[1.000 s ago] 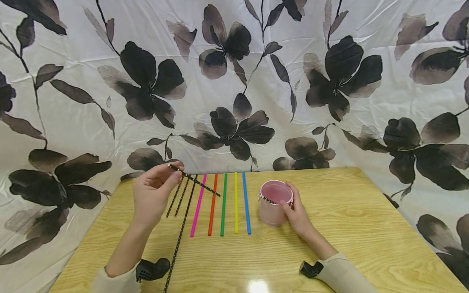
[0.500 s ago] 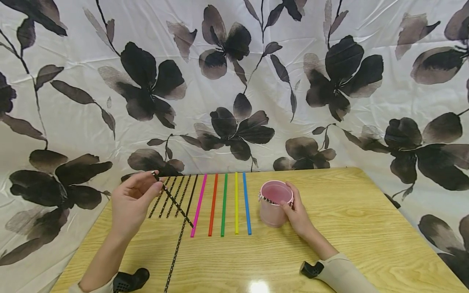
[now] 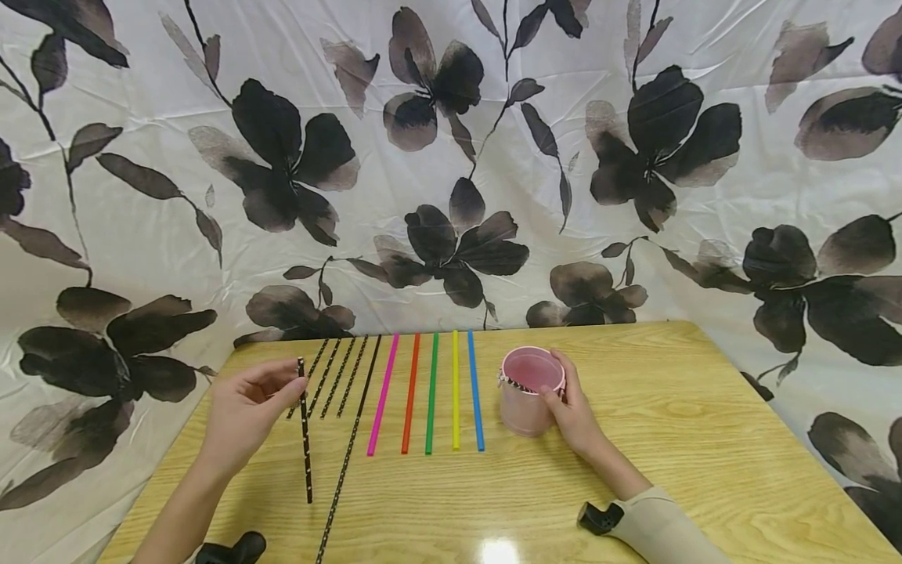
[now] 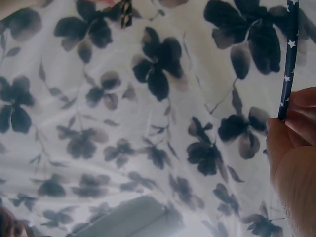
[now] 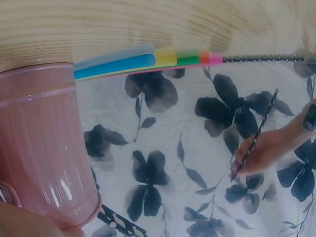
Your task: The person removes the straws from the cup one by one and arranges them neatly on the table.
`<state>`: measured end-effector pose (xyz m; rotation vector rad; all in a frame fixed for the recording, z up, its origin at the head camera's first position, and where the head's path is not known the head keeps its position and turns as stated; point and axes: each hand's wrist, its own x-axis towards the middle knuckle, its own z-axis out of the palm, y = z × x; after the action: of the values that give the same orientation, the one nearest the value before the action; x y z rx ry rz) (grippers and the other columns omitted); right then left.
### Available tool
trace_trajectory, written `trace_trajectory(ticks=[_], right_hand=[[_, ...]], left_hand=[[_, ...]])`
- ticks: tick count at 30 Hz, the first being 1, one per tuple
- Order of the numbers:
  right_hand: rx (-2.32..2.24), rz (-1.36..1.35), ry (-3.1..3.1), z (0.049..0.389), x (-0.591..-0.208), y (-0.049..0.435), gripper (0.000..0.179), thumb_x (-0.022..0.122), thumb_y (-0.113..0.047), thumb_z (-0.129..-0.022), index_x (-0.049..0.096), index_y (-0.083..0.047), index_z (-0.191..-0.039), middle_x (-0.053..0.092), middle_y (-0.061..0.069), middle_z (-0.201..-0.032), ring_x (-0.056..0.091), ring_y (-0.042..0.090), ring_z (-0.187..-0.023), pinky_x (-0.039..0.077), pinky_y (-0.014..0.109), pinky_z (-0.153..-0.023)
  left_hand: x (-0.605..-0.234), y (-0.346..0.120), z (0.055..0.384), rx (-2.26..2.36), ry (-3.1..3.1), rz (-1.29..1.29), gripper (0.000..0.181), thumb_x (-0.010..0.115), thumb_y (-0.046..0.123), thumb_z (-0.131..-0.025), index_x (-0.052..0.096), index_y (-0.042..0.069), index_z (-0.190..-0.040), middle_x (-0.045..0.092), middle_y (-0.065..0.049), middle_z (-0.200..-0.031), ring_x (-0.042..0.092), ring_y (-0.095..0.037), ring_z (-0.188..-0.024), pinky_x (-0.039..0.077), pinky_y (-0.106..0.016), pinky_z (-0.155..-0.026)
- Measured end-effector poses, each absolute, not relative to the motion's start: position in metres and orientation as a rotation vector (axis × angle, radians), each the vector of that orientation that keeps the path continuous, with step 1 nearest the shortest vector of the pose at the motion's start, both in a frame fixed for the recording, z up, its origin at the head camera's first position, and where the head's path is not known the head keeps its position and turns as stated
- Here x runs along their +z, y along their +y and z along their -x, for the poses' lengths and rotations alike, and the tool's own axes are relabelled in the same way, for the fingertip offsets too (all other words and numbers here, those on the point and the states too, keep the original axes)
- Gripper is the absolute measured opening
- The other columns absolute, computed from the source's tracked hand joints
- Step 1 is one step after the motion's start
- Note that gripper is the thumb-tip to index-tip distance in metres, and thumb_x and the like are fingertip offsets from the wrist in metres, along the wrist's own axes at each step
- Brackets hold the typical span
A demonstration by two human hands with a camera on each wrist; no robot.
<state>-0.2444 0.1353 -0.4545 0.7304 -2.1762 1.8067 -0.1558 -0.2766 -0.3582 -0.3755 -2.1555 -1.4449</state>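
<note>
My left hand (image 3: pixel 247 415) pinches a black straw (image 3: pixel 306 454) with white stars near its top end, between thumb and fingers. The straw hangs almost upright over the left of the table; the left wrist view shows the stars on it (image 4: pixel 290 54) close up. My right hand (image 3: pixel 576 415) grips the side of a pink bucket (image 3: pixel 517 411), thumb at the rim and fingers round the far side. A black-and-white patterned handle (image 5: pixel 121 222) hangs by the bucket's rim. In the right wrist view the bucket (image 5: pixel 44 148) fills the left side.
Several black patterned straws (image 3: pixel 348 384) lie beside my left hand. A long black line (image 3: pixel 341 470) runs to the table's near edge. Pink (image 3: pixel 383 395), red (image 3: pixel 411 395), green (image 3: pixel 431 395), yellow (image 3: pixel 455 395) and blue (image 3: pixel 475 395) straws lie left of the bucket. Flowered cloth (image 3: pixel 437 157) hangs behind.
My left hand has moved left and a little nearer, with the straw turning from slanted to almost upright. The right hand and bucket have stayed still.
</note>
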Motion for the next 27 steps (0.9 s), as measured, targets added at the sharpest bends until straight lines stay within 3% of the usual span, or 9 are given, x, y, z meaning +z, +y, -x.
trace_trajectory(ticks=[9, 17, 27], right_hand=[[1.820, -0.729, -2.173, 0.245, -0.454, 0.135, 0.057, 0.045, 0.001, -0.089, 0.018, -0.006, -0.138, 0.033, 0.026, -0.129, 0.035, 0.039, -0.116, 0.030, 0.051, -0.093], [1.811, -0.749, -2.176, 0.244, -0.454, 0.135, 0.057, 0.044, 0.002, -0.088, 0.018, -0.007, -0.138, 0.032, 0.027, -0.129, 0.035, 0.041, -0.115, 0.033, 0.024, -0.092], [1.837, -0.724, -2.168, 0.244, -0.454, 0.135, 0.057, 0.044, 0.001, -0.089, 0.018, -0.009, -0.138, 0.034, 0.026, -0.128, 0.035, 0.040, -0.115, 0.033, 0.016, -0.089]], left_hand=[[-0.380, -0.286, 0.165, -1.672, -2.181, 0.363, 0.032, 0.062, -0.004, -0.079, 0.052, -0.008, -0.109, 0.060, -0.018, -0.084, 0.062, -0.020, -0.070, 0.050, -0.038, -0.058], [-0.397, -0.302, 0.178, -1.629, -2.279, 0.217, 0.033, 0.065, 0.009, -0.080, 0.054, -0.002, -0.109, 0.060, -0.019, -0.087, 0.061, -0.019, -0.070, 0.051, -0.039, -0.058], [-0.417, -0.313, 0.194, -1.575, -2.487, 0.129, 0.042, 0.067, 0.025, -0.079, 0.055, 0.001, -0.111, 0.060, -0.018, -0.092, 0.060, -0.030, -0.076, 0.052, -0.034, -0.059]])
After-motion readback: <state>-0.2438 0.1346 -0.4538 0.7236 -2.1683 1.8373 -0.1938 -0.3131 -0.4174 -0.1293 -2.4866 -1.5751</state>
